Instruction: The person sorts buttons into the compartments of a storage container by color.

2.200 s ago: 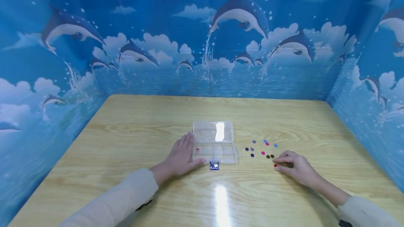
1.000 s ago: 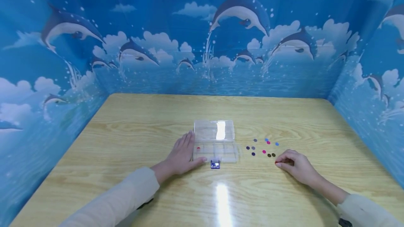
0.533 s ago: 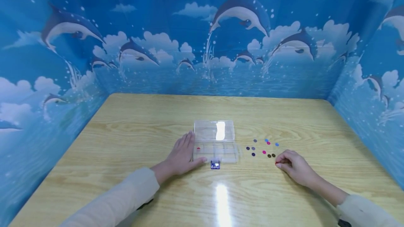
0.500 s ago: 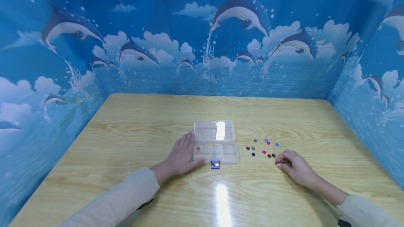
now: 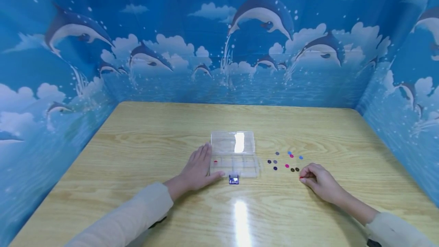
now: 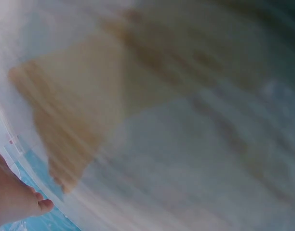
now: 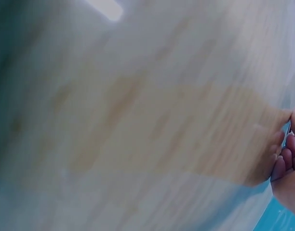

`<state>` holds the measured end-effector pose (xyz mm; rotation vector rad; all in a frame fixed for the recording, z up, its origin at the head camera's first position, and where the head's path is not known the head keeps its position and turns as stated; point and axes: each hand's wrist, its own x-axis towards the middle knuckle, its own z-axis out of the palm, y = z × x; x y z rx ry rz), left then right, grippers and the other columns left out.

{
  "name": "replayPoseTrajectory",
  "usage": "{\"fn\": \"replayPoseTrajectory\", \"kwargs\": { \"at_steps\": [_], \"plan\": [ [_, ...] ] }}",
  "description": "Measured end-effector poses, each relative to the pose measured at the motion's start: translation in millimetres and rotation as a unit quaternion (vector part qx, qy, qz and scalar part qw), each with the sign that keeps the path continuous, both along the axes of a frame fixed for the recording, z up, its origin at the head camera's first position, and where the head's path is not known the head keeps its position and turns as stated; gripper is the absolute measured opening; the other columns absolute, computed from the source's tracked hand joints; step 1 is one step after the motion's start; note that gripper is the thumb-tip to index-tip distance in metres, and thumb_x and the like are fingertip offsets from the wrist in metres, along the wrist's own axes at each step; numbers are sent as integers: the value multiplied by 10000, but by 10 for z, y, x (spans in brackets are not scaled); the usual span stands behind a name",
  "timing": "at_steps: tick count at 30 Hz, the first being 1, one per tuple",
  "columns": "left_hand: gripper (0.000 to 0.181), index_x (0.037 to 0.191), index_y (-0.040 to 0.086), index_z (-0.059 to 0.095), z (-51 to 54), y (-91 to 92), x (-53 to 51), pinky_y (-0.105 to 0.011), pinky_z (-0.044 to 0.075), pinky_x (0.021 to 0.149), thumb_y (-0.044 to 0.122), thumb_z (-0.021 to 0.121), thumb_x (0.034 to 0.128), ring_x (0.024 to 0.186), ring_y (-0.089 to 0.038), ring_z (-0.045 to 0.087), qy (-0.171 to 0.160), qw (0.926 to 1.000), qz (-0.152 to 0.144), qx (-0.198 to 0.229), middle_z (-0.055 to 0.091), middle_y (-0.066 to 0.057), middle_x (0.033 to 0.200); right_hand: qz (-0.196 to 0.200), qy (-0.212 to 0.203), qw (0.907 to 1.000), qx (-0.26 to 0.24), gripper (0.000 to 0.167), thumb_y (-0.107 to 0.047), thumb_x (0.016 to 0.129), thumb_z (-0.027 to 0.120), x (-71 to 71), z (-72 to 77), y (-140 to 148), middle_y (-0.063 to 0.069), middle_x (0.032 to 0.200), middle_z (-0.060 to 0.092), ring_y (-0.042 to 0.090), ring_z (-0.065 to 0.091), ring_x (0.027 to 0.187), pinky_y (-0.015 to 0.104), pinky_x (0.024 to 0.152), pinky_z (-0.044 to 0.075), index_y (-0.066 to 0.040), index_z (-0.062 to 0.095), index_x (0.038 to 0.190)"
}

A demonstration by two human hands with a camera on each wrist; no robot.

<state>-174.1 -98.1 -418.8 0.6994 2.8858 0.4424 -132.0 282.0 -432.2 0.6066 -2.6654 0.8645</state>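
Note:
In the head view my right hand pinches a small red disc between thumb and fingertips, close to the tabletop; most of the disc is hidden. My left hand lies with straight fingers along the left side of a clear plastic compartment box, its thumb at the front edge. The box's clear lid is tilted back. One red disc sits in a left compartment. Parts of the left hand and right hand show at the edges of the wrist views.
Several small discs lie between the box and my right hand: pink, blue, dark brown, navy and grey-purple. A purple clasp sticks out at the box front. A dolphin-print curtain encloses the wooden table.
My right thumb and fingertips, apart around the red disc in the oldest frame, have come together on it. Over the last second both hands stay nearly still.

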Motion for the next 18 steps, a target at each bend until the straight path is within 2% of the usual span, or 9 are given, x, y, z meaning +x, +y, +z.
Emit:
{"fn": "replayPoseTrajectory", "kwargs": {
  "at_steps": [9,14,18],
  "plan": [
    [954,1470,-36,36,-18,-4,-3,-474,104,1172,647,366,890,1437,-357,55,78,10000,14,-18,22,-210,1548,-311,-361,9989,-52,147,38,742,699,-9,47,-12,-45,729,563,-92,430,670,150,557,444,-75,605,747],
    [953,1471,-29,30,-14,1,-5,-467,97,1174,646,369,890,1438,-350,48,54,10000,17,-53,16,-204,1550,-377,-418,9983,-146,125,31,747,698,-10,43,-19,9,708,588,-93,451,661,151,564,455,-58,613,724],
    [952,1471,-34,31,-1,8,-5,-471,97,1174,636,381,892,1438,-354,45,-5,10000,13,-1,15,-208,1550,-490,-483,9974,-222,110,24,756,692,-3,58,-25,-14,707,599,-91,457,646,154,559,452,-63,630,728]
  ]
}}
